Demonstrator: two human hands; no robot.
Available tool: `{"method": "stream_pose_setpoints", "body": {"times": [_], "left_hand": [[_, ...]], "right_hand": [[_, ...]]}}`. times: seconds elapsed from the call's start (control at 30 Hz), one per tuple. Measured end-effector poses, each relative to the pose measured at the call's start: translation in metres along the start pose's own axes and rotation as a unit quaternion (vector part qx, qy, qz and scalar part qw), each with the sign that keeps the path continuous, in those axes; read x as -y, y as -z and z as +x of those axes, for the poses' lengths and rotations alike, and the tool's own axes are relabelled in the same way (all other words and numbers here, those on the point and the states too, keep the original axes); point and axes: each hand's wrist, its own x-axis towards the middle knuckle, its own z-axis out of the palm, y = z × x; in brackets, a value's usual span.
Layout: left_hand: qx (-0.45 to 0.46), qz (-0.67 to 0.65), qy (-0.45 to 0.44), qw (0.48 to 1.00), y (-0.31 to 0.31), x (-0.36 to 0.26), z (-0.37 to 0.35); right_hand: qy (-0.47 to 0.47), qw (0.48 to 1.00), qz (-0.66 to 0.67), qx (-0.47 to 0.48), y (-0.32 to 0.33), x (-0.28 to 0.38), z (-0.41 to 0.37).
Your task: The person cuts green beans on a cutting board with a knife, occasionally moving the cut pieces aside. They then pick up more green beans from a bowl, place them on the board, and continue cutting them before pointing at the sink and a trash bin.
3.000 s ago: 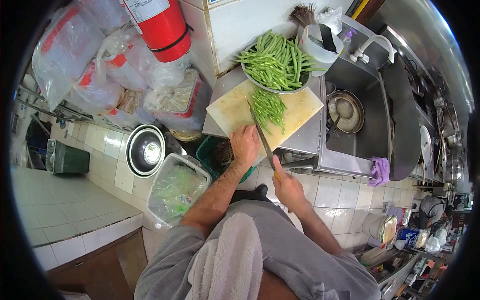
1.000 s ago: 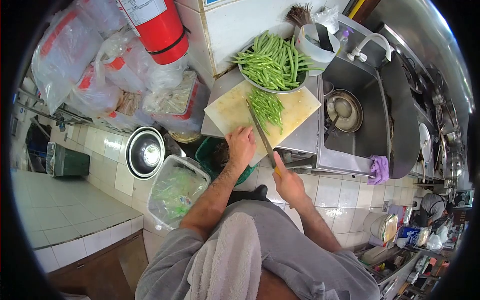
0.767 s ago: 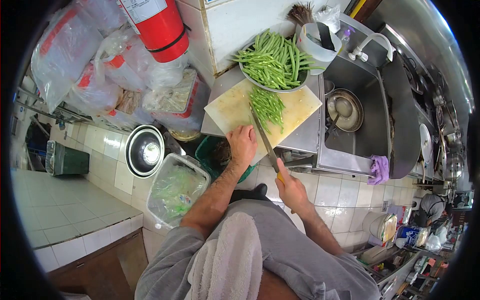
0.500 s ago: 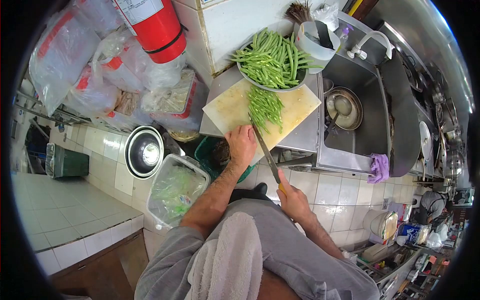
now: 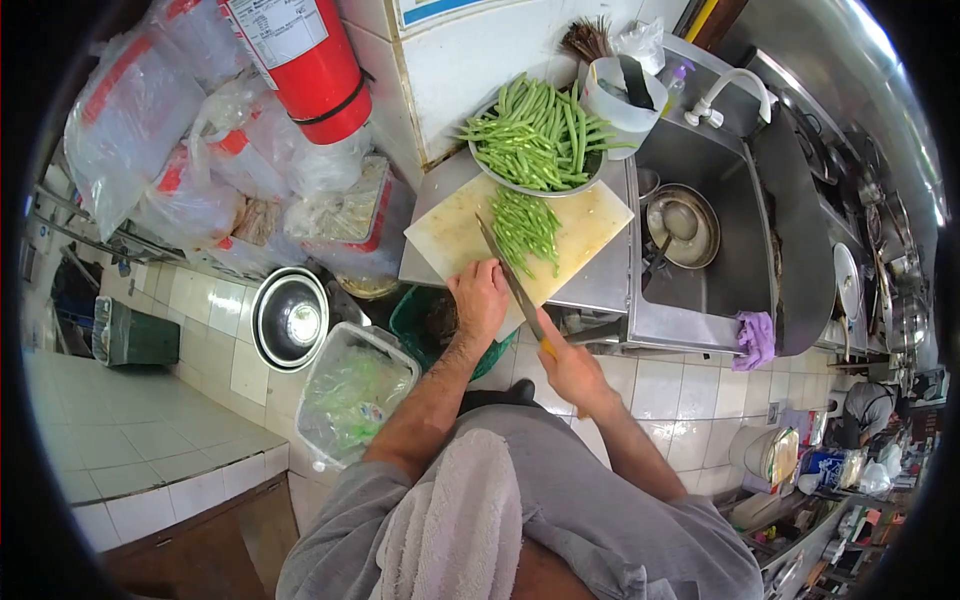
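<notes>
A long knife (image 5: pixel 518 287) with a yellow handle is gripped in my right hand (image 5: pixel 578 374). Its blade slants across the pale cutting board (image 5: pixel 450 225), tip pointing away from me. Close against the blade's left side, my left hand (image 5: pixel 480 298) rests at the board's near corner with its fingers curled together. Whatever lies beneath those fingers is hidden. To the right of the blade is a pile of sliced green beans (image 5: pixel 527 228). Behind the board, a round metal bowl (image 5: pixel 562 189) holds a heap of green beans (image 5: pixel 540 135), both whole and cut.
A sink (image 5: pixel 700 285) containing a pan (image 5: pixel 703 245) is on the right, with a purple cloth (image 5: pixel 755 340) over its edge. Below left are a clear plastic bin (image 5: pixel 345 400), a green bin (image 5: pixel 410 325) and metal bowls (image 5: pixel 290 318). A fire extinguisher (image 5: pixel 325 75) hangs upper left.
My right hand has pushed the knife forward and slightly left across the board. My left hand stays near the board's corner. The whole view has shifted slightly.
</notes>
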Motion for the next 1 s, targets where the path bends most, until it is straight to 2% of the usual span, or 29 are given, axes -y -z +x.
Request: {"method": "stream_pose_setpoints", "body": {"times": [0.07,0.13,0.2,0.23,0.27,0.33,0.4,0.47,0.57,0.63,0.73,0.8,0.87,0.9,0.93,0.97,1.0], "left_hand": [[-0.005,0.006,0.015,1.0,-0.001,-0.002,0.002],[-0.012,0.012,0.026,1.0,-0.003,-0.002,0.004],[0.003,0.023,0.037,0.999,-0.006,0.0,0.005],[-0.004,0.022,0.032,0.999,-0.006,-0.001,0.007],[0.003,-0.016,0.032,0.999,-0.003,0.0,0.006],[0.0,-0.049,0.028,0.998,0.006,0.0,0.002],[-0.02,-0.186,0.076,0.979,0.016,-0.005,-0.001],[-0.006,-0.176,0.079,0.981,0.025,-0.014,-0.009],[0.023,-0.136,0.045,0.989,0.019,-0.011,-0.024],[0.014,-0.119,0.028,0.992,0.019,-0.013,-0.029],[0.027,-0.113,0.014,0.993,0.019,-0.009,-0.034],[0.037,-0.131,0.022,0.99,0.019,-0.009,-0.034],[0.04,-0.122,0.019,0.991,0.019,-0.007,-0.033],[0.045,-0.14,0.021,0.989,0.019,-0.007,-0.032],[0.052,-0.159,0.024,0.986,0.019,-0.007,-0.032],[0.058,-0.159,0.021,0.985,0.018,-0.006,-0.031],[0.058,-0.148,0.022,0.987,0.016,-0.004,-0.031]], "right_hand": [[0.029,0.999,0.014,-0.009,0.005,-0.016,-0.02],[0.013,1.0,0.001,0.019,0.022,-0.018,-0.03],[0.023,0.999,-0.036,0.007,0.022,-0.03,-0.016],[0.06,0.998,-0.027,-0.02,0.021,-0.034,-0.005],[0.098,0.994,-0.018,-0.046,0.021,-0.036,0.005],[0.083,0.996,-0.003,-0.035,0.036,-0.021,0.021],[0.084,0.996,0.033,0.014,0.048,-0.021,0.046],[0.122,0.992,0.03,0.011,0.045,-0.031,0.068],[0.193,0.979,0.059,-0.038,0.047,-0.035,0.086],[0.169,0.982,-0.033,-0.078,0.052,-0.031,0.088],[0.198,0.965,-0.105,-0.136,0.051,-0.04,0.093],[0.209,0.96,-0.1,-0.156,0.056,-0.043,0.092],[0.26,0.943,0.075,-0.196,0.063,-0.045,0.085],[0.261,0.941,0.079,-0.201,0.078,-0.033,0.072],[0.306,0.915,0.232,-0.123,0.102,-0.015,0.047],[0.34,0.86,0.378,-0.042,0.125,0.001,0.018],[0.412,0.807,0.423,0.012,0.147,0.011,-0.012]]}}
